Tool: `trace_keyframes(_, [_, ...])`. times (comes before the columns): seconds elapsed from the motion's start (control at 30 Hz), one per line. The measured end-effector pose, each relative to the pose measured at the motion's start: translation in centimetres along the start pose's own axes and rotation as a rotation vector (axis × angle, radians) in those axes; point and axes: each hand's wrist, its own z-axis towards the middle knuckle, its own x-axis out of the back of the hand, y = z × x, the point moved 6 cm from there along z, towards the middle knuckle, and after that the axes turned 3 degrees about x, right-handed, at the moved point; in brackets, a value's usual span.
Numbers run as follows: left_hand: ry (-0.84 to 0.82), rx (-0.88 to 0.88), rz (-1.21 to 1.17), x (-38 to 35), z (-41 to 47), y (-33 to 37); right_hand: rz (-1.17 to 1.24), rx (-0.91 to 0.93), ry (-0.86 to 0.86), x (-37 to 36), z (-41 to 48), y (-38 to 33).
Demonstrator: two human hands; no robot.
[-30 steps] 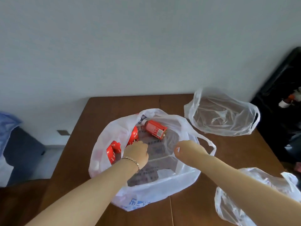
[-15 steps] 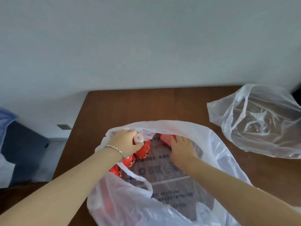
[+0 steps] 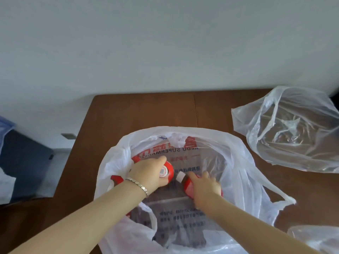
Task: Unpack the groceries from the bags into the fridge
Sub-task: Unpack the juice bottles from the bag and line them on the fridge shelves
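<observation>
A white printed plastic bag (image 3: 244, 162) lies open on the brown table (image 3: 146, 110), and both my hands are inside it. My left hand (image 3: 148, 173), a bracelet at its wrist, grips a red bottle (image 3: 167, 172) whose white cap faces me. My right hand (image 3: 206, 187) grips a second red bottle (image 3: 188, 186) lying on its side, white cap pointing up-left. More red packaging (image 3: 116, 179) shows at the bag's left side behind my left wrist. No fridge is in view.
A clear, crumpled plastic bag (image 3: 289, 129) lies at the table's right. Part of another bag (image 3: 317, 239) shows at the bottom right corner. A white wall rises behind the table. Dark blue furniture (image 3: 23, 162) stands to the left, past the table's edge.
Both hands went deeper into the bag and closed around a red bottle each. The bag mouth has spread wider, and the view has shifted closer over it.
</observation>
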Motion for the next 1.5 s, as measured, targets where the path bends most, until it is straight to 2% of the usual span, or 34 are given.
trace_keyframes(0.07, [-0.074, 0.023, -0.007, -1.1, -1.3, 1.0, -0.038, -0.002, -0.013, -1.2, -0.9, -0.2])
trace_keyframes(0.13, [-0.099, 0.039, -0.017, -2.1, -2.4, 1.7, -0.089, 0.042, 0.048, -1.7, -1.3, -1.0])
trace_keyframes(0.27, [-0.035, 0.081, -0.135, -3.2, -4.2, 1.2, -0.134, 0.131, 0.107, -1.7, -2.3, -2.2])
trace_keyframes(0.37, [0.02, 0.112, -0.236, -3.4, -5.0, 0.7, -0.04, 0.146, 0.131, -0.7, -3.9, -1.6])
trace_keyframes(0.57, [0.078, 0.154, -0.488, -3.3, -5.3, 1.7, 0.264, 0.129, 0.318, 1.5, -7.1, 0.8])
trace_keyframes(0.73, [0.124, 0.187, -0.552, -3.0, -5.4, 2.6, 0.201, 0.217, 0.417, 1.0, -6.9, -0.8])
trace_keyframes(0.8, [0.081, 0.195, -0.591, -3.1, -5.2, 2.2, 0.1, 0.28, 0.526, 1.0, -7.0, -2.0])
trace_keyframes(0.9, [-0.029, 0.234, -0.656, -3.6, -5.3, 1.4, 0.08, 0.361, 0.647, 1.3, -6.6, -2.9])
trace_keyframes(1.03, [-0.107, 0.219, -0.638, -4.1, -5.4, 0.8, 0.009, 0.464, 0.673, 2.0, -6.0, -4.3])
trace_keyframes(1.13, [-0.119, 0.148, -0.48, -3.7, -5.5, 0.8, -0.093, 0.533, 0.663, 2.3, -5.4, -5.4])
trace_keyframes(1.23, [-0.039, 0.101, 0.124, -1.6, -6.0, 0.6, -0.158, 0.576, 0.675, 2.5, -5.0, -6.1])
trace_keyframes(1.3, [0.028, 0.124, 0.354, 0.2, -6.6, -0.5, -0.14, 0.568, 0.682, 2.3, -4.5, -6.2])
trace_keyframes(1.43, [0.233, 0.294, 0.437, 5.6, -7.5, -4.5, -0.12, 0.55, 0.638, 2.6, -4.9, -6.2])
trace_keyframes(1.5, [0.223, 0.277, 0.431, 6.7, -6.7, -6.3, -0.046, 0.556, 0.567, 2.4, -4.5, -6.0])
